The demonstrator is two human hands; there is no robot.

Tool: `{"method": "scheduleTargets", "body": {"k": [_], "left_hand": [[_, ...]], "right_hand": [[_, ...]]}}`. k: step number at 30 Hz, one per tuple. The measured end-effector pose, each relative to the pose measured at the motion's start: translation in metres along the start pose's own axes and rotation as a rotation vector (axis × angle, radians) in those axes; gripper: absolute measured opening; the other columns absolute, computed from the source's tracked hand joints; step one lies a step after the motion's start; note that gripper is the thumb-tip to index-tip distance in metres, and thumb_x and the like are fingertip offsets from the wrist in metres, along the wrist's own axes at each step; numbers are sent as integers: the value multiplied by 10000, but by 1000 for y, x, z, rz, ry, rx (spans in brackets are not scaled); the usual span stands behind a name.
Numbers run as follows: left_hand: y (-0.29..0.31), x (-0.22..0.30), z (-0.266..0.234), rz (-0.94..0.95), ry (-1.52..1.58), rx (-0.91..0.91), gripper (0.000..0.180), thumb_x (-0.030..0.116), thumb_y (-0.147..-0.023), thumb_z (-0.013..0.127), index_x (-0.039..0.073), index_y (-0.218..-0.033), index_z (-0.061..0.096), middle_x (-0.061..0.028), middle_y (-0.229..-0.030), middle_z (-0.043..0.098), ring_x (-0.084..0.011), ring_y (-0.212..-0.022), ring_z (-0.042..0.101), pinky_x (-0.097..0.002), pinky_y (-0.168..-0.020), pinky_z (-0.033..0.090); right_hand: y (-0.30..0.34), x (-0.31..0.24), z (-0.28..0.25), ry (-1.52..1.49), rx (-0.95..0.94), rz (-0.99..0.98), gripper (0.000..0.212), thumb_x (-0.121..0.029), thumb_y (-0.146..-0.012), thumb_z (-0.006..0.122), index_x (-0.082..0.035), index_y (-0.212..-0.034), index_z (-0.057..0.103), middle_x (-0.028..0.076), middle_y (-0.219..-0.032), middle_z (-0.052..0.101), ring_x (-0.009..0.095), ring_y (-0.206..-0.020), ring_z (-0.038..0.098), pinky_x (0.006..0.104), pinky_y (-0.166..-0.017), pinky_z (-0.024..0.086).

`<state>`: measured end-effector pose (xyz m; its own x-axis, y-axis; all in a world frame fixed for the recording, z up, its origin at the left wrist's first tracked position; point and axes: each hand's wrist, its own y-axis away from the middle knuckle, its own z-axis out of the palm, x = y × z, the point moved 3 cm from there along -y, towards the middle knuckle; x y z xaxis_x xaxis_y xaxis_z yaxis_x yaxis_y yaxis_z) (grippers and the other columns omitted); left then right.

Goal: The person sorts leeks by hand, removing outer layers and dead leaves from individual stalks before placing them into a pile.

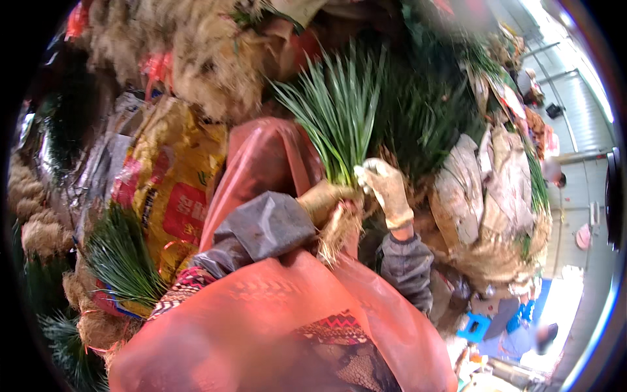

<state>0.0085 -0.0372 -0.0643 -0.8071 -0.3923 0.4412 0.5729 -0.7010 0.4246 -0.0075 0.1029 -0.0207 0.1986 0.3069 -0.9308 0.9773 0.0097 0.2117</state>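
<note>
1. Held up at centre, just beyond the lap: bundle of long, narrow green leaves (336,124), fanned out toward the top of view, slightly left-leaning.
2. At its lower end: straw-coloured, stringy roots (339,236), hanging below the grip.
3. Closed around the pale stem end: left hand (332,198), in a soiled tan glove, reaching across from lower left.
4. Just beside the stems, on their right: right hand (385,189), in a dirty cream glove, fingers bent toward the bundle. Cannot tell whether pinching a stem or merely close to it.
5. On the left forearm: shiny dark-grey plastic sleeve cover (268,225). On the right: dusty grey cloth sleeve (405,269).
6. Across the lap: translucent red plastic apron (255,307), creased, partly blurred.
7. To the left: crumpled yellow-and-red printed sack (189,153); near its lower edge, loose dark-green leafy bunch (124,251).
8. Beyond the bundle: shaggy tan root heap (189,55); to the right, shadowed dark-green leaf pile (434,111).
9. Farther right: stained whitish wrapping sheets (460,189); well apart, bright blue plastic stool (475,326) and pale ribbed wall (584,85).
</note>
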Motion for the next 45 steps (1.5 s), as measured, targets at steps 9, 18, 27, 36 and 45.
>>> {"method": "scheduleTargets", "body": {"k": [9, 18, 27, 36, 45], "left_hand": [[-10, 2, -37, 118, -169, -30, 124, 122, -875, 594, 97, -989, 636, -25, -897, 667, -99, -783, 632, -287, -694, 522], [-13, 1, -41, 172, -143, 82, 113, 127, -864, 606, 93, -964, 648, -22, -869, 673, -91, -748, 629, -279, -659, 513], [-11, -6, -41, 271, -81, 80, 104, 131, -854, 618, 88, -939, 661, -19, -841, 679, -84, -713, 627, -271, -623, 504], [48, 38, -10, 476, -95, -25, 97, 136, -843, 631, 84, -913, 673, -17, -813, 686, -76, -678, 624, -263, -587, 495], [367, 70, -149, 698, -668, 547, 133, 149, -814, 709, 47, -863, 639, -23, -729, 585, -111, -606, 551, -270, -545, 469]], "right_hand": [[33, 1, 22, 875, 436, -581, 137, -234, -845, 625, -100, -864, 647, 122, -858, 642, 304, -790, 616, 399, -688, 491], [-19, 153, -84, 550, 395, -477, 446, -326, -884, 550, -213, -1310, 481, 21, -1239, 574, 158, -1087, 551, 311, -928, 436], [69, -55, 39, 513, 315, -934, 270, -214, -950, 564, 1, -1085, 654, 162, -1017, 642, 317, -932, 608, 407, -843, 483], [46, -64, 89, 513, -48, -866, 246, -187, -948, 555, -1, -1076, 653, 149, -1013, 650, 297, -926, 616, 393, -840, 486], [44, -67, 160, 524, -242, -806, 224, -160, -946, 547, -2, -1066, 652, 135, -1010, 658, 276, -920, 624, 380, -837, 489]]}}
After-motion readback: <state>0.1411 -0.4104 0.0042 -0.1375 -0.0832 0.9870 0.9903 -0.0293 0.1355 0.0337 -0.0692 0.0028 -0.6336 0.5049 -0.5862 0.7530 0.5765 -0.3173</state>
